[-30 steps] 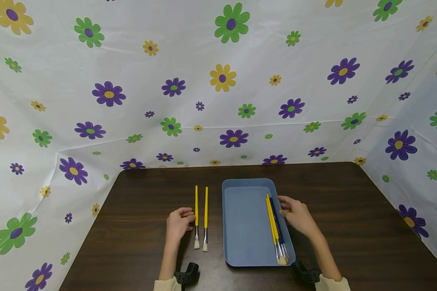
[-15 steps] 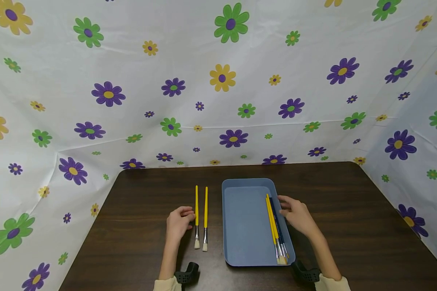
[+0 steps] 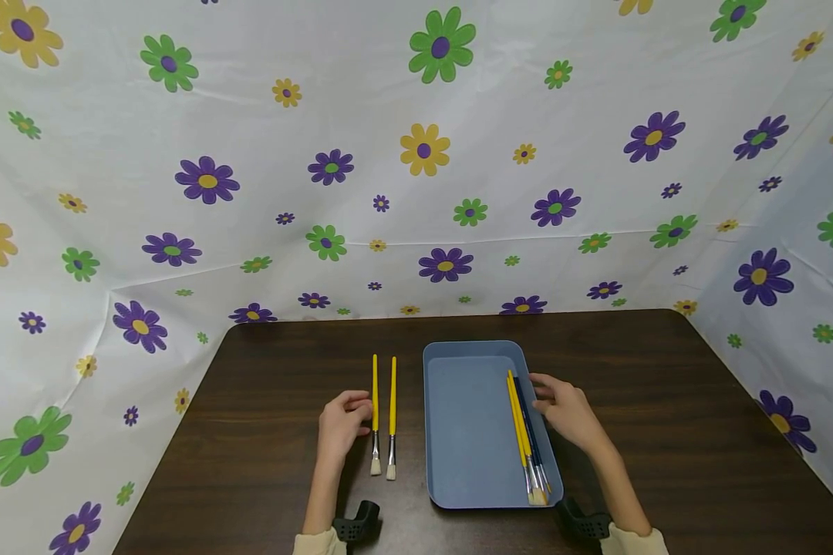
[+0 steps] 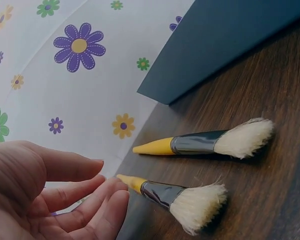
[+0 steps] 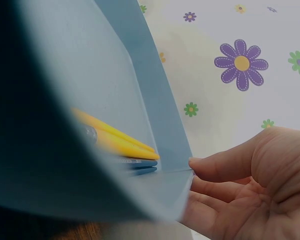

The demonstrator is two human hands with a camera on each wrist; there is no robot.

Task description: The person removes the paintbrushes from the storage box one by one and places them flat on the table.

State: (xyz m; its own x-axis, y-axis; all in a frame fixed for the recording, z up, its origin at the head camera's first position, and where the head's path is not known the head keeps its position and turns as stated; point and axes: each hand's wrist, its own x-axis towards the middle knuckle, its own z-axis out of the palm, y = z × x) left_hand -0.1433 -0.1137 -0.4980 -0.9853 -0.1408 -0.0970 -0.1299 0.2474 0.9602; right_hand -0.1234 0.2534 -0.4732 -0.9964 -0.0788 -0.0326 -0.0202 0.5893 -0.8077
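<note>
Two paintbrushes with yellow handles lie side by side on the table, bristles toward the near edge: a left paintbrush [image 3: 375, 401] and a right paintbrush [image 3: 392, 405]. My left hand [image 3: 342, 424] rests at the left one, its loosely bent fingertips right at the handle; in the left wrist view thumb and fingers [image 4: 80, 212] stand apart. My right hand [image 3: 568, 412] is outside the right wall of a blue-grey tray [image 3: 468, 432], thumb tip at the rim in the right wrist view. Inside, along that wall, lie several yellow paintbrushes [image 3: 517, 412] and dark blue paintbrushes [image 3: 527, 420].
The dark brown wooden table [image 3: 264, 447] has rounded far corners. Behind and beside it hangs a white flower-print cloth [image 3: 361, 108]. Black wrist mounts sit at the left wrist [image 3: 357, 523] and the right wrist [image 3: 583, 520], the latter close to the tray's near right corner.
</note>
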